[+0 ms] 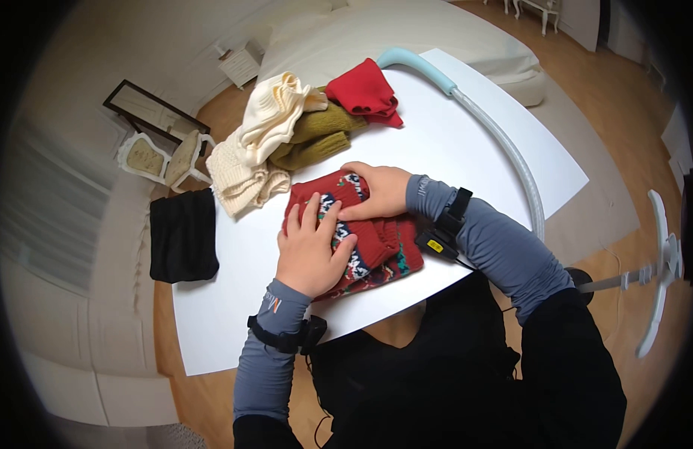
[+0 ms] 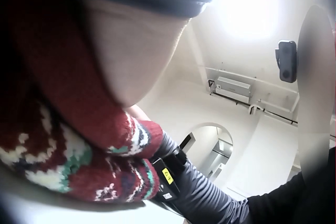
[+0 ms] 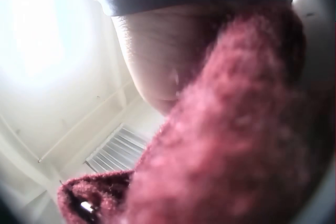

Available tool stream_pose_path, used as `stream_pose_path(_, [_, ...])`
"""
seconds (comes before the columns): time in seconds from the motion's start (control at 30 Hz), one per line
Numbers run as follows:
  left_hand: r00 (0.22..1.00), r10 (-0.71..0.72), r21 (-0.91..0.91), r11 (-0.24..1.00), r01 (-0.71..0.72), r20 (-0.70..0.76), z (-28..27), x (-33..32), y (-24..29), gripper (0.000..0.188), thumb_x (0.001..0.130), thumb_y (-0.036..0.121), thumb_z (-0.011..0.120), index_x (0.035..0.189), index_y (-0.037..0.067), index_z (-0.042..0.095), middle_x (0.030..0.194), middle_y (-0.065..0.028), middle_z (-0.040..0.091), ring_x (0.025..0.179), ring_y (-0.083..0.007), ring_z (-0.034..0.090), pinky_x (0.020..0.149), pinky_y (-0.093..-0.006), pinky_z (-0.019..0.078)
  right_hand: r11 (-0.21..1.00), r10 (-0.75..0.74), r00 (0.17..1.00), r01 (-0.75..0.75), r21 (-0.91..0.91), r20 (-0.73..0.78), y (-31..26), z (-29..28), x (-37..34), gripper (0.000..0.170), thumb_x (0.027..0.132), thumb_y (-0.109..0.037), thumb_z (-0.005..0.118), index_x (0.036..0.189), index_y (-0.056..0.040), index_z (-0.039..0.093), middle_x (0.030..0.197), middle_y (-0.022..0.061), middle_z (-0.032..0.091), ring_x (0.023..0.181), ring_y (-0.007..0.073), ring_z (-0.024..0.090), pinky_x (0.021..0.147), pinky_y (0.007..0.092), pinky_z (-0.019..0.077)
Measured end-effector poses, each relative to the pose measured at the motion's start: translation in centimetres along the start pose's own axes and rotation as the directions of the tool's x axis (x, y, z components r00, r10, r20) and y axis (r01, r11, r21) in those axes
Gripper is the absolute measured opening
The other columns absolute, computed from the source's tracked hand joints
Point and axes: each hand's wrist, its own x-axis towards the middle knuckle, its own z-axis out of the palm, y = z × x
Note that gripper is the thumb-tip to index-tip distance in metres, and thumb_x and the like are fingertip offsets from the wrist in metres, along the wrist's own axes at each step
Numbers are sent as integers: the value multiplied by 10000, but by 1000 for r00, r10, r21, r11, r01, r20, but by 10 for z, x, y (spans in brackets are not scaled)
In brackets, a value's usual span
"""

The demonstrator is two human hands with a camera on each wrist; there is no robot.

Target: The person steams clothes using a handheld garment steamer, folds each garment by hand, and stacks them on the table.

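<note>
L hand [image 1: 310, 254] w/ fingers spread, folded red patterned knit [image 1: 380, 251] directly under them, R hand [image 1: 378, 193] w/ thumb on it too, can't tell if gripping, olive knit [image 1: 310, 146] + cream knits [image 1: 268, 123] beyond fingertips, red cloth [image 1: 363, 91] farther back

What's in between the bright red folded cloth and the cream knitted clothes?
An olive-green knitted garment lies between the red cloth and cream clothes, in the head view.

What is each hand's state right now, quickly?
Left hand: open, resting on the folded red patterned sweater.
Right hand: touching that sweater; whether it grips cannot be told.
</note>
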Motion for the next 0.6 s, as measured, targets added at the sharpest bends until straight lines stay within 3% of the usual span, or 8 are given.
stream_pose_path(0.13, [990, 19, -445, 892, -81, -142, 8, 2, -42, 656, 904, 266, 732, 1473, 58, 480, 1534, -235, 413, 1395, -392, 432, 1168, -443, 337, 972, -64, 994, 41, 233, 93, 14, 0, 9, 818, 757, -411, 853, 1407, -48, 511, 1196, 197, 698, 1081, 294, 689, 992, 360, 520])
stream_pose_path(0.17, [972, -110, -600, 799, -39, -209, 11, 1, -51, 655, 871, 238, 766, 1433, 30, 500, 1488, -263, 441, 1377, -416, 438, 1145, -474, 366, 929, -76, 990, 29, 368, 115, 15, 0, 10, 779, 738, -345, 867, 1374, -37, 539, 1169, 172, 709, 1055, 259, 695, 980, 342, 524])
stream_pose_path(0.27, [838, -543, -909, 317, 271, 61, 22, -7, -83, 625, 936, 256, 734, 1435, -5, 464, 1438, -190, 512, 1300, -285, 524, 1089, -413, 443, 887, -86, 992, 32, 461, 96, 10, 0, 7, 637, 808, -171, 836, 1360, -66, 537, 1147, 87, 697, 1047, 162, 657, 974, 314, 524])
stream_pose_path(0.3, [839, -541, -910, 315, 269, 60, 25, -10, -94, 625, 936, 256, 734, 1435, -5, 464, 1438, -190, 512, 1300, -285, 524, 1089, -413, 443, 888, -84, 992, 31, 459, 95, 9, -1, 7, 637, 808, -171, 836, 1360, -66, 537, 1147, 87, 697, 1047, 162, 657, 974, 314, 524])
stream_pose_path(0.37, [855, -209, -871, -252, 422, 474, 24, -13, -103, 583, 985, 272, 681, 1437, -18, 455, 1380, -167, 579, 1257, -284, 579, 1083, -432, 466, 856, -171, 984, 127, 501, 42, 7, -1, 7, 625, 830, -150, 818, 1374, -66, 522, 1181, 79, 683, 1077, 153, 649, 992, 317, 520])
stream_pose_path(0.4, [856, -203, -870, -254, 422, 475, 27, -15, -102, 583, 985, 272, 681, 1437, -18, 455, 1380, -167, 579, 1257, -284, 579, 1083, -432, 466, 859, -165, 985, 123, 498, 42, 7, 1, 8, 625, 830, -150, 818, 1374, -66, 522, 1181, 79, 683, 1077, 153, 649, 992, 317, 520])
stream_pose_path(0.47, [881, -75, -749, -564, 348, 466, 29, -22, -98, 563, 1029, 292, 604, 1464, -15, 422, 1350, -160, 615, 1235, -291, 611, 1087, -449, 480, 729, -236, 972, 170, 663, 11, 2, 2, 7, 636, 843, -142, 812, 1392, -67, 501, 1214, 76, 669, 1100, 154, 641, 1010, 319, 513])
stream_pose_path(0.6, [949, -55, -721, -664, 196, 310, 55, -29, -105, 593, 1018, 288, 587, 1486, -17, 390, 1395, -174, 588, 1271, -311, 592, 1094, -448, 482, 751, -215, 975, 206, 628, -63, 7, 4, 8, 690, 842, -153, 823, 1428, -67, 469, 1266, 86, 645, 1145, 159, 622, 1029, 323, 504])
